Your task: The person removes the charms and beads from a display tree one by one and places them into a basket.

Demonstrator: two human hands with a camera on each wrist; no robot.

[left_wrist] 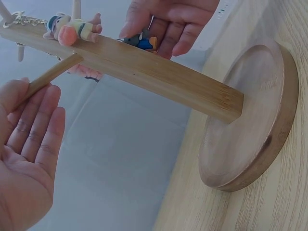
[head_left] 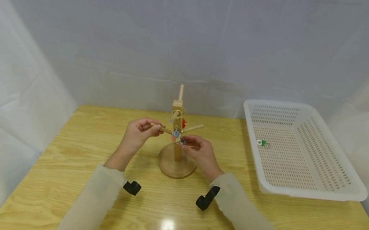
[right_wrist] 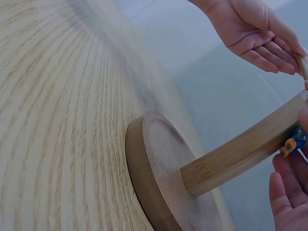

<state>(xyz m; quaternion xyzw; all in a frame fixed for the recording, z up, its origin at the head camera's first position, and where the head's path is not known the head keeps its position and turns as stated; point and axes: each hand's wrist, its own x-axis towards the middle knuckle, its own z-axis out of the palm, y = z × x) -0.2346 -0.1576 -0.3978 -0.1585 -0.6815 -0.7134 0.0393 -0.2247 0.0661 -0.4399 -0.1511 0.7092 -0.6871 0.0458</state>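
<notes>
A wooden peg stand (head_left: 176,168) with a round base stands upright on the table, several key chains hanging from its pegs. My left hand (head_left: 135,134) pinches the peg (left_wrist: 54,75) on the left side between thumb and fingers. At the post's right side, my right hand (head_left: 204,154) holds a small blue-and-orange figurine (right_wrist: 294,142) between thumb and fingers. A figurine in a blue cap (left_wrist: 72,30) hangs at the front of the post, and a red charm (head_left: 184,123) hangs higher up. The right hand partly hides the figurine it holds.
A white perforated basket (head_left: 261,171) stands to the right on the wooden table (head_left: 67,177). In it lies a green key chain (head_left: 263,143) with a white ring. Pale sheets (head_left: 181,33) hang behind and at both sides.
</notes>
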